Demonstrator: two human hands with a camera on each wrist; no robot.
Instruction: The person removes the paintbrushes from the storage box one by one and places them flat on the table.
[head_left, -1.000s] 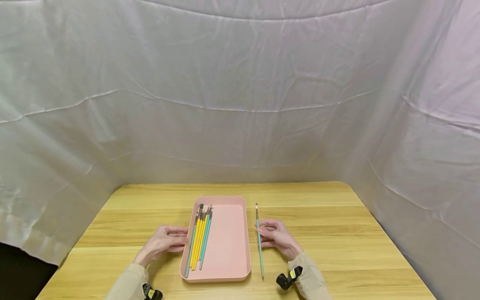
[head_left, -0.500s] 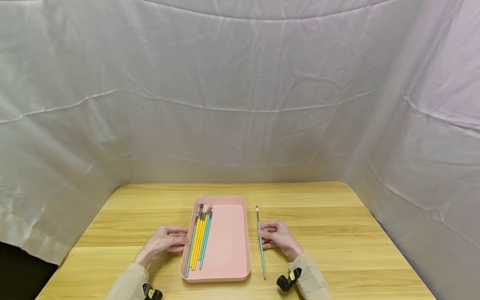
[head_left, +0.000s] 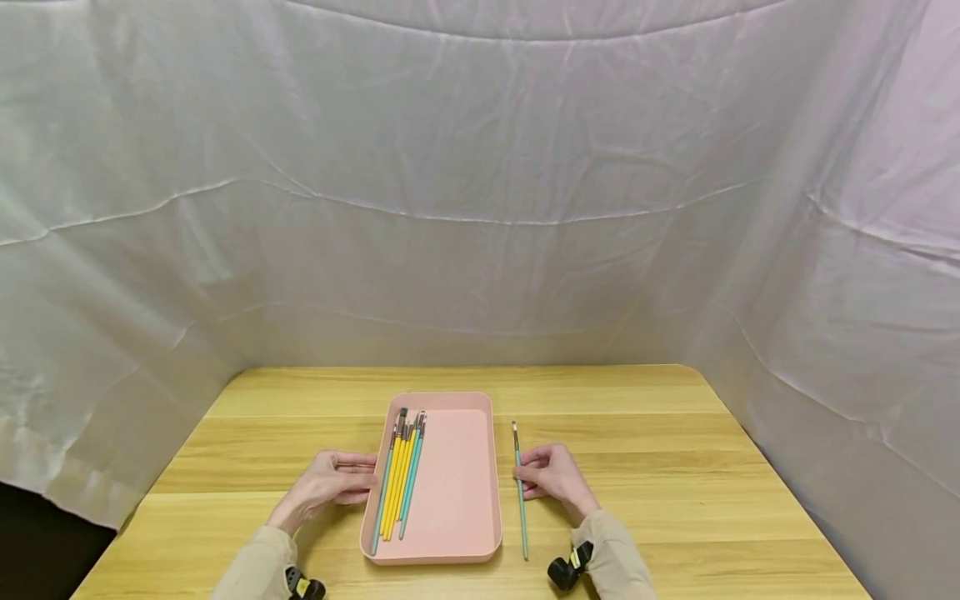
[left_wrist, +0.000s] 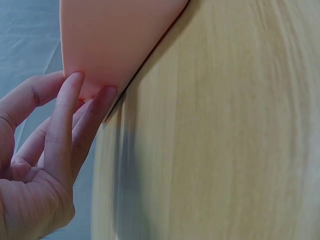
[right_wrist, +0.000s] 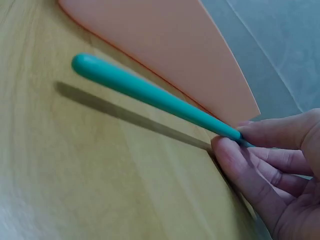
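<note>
A pink tray point(head_left: 459, 483) lies on the table with several yellow and teal paintbrushes point(head_left: 400, 475) side by side along its left part. My left hand point(head_left: 330, 483) rests with nearly straight fingers against the tray's left side; the left wrist view shows its fingertips point(left_wrist: 107, 95) at the outer wall. To the right of the tray, my right hand point(head_left: 553, 475) pinches a teal paintbrush point(head_left: 522, 512) between thumb and finger, bristles pointing away from me. The right wrist view shows the handle point(right_wrist: 155, 98) held just over the table, its shadow beneath.
Both hands work over a wooden table point(head_left: 660, 467) with light yellow grain. A silvery-grey curtain point(head_left: 480, 208) hangs behind it and along both sides. Each wrist carries a small black camera, such as the right-hand camera point(head_left: 567, 571).
My right hand has moved slightly toward me with the teal paintbrush, whose bristle end now sits nearer me. The left hand, the tray and the brushes in it have stayed put.
</note>
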